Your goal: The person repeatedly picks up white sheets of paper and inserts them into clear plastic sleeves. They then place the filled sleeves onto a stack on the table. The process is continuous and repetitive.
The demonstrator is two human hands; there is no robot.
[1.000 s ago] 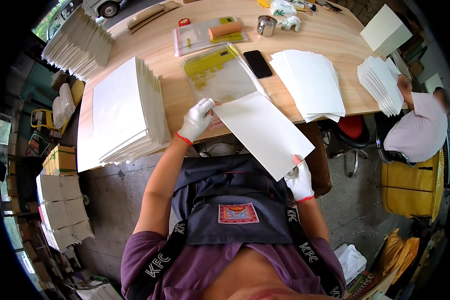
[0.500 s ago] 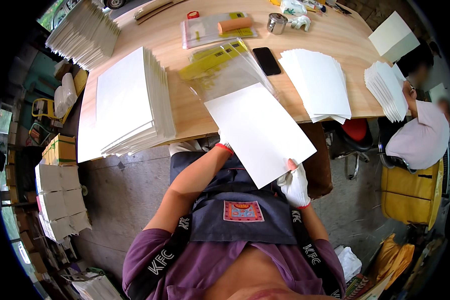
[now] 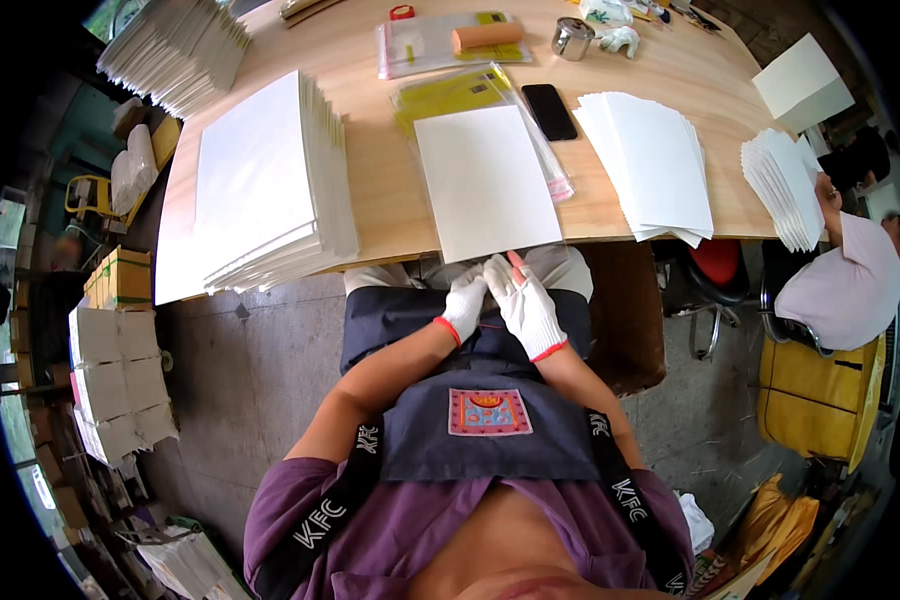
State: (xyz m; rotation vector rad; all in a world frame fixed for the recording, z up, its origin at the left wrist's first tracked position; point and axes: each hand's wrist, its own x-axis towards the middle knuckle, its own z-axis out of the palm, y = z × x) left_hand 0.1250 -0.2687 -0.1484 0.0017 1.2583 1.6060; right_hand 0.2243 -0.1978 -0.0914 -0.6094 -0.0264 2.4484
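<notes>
A blank white sheet (image 3: 488,185) lies at the near table edge with clear plastic film showing around its sides; I cannot tell if it is inside a bag or on top. Just below its near edge, my hands come together, both in white knitted gloves with red cuffs. The fingers of my left hand (image 3: 462,305) are curled in against my right hand (image 3: 526,308), where a bare fingertip shows. What they pinch, if anything, is too small to make out. Clear bags with a yellow print (image 3: 455,100) lie under and beyond the sheet.
A tall sheet stack (image 3: 255,170) stands to the left, a fanned pile (image 3: 645,165) to the right. Beyond are a phone (image 3: 549,112), a metal cup (image 3: 572,38), and more bags (image 3: 410,58) under an orange roll (image 3: 487,37). At far right a person's arm (image 3: 832,205) touches another stack (image 3: 778,190).
The white sheet has gone from tilted in my hands to lying straight at the table edge. Both hands have let go of its sides and met below it.
</notes>
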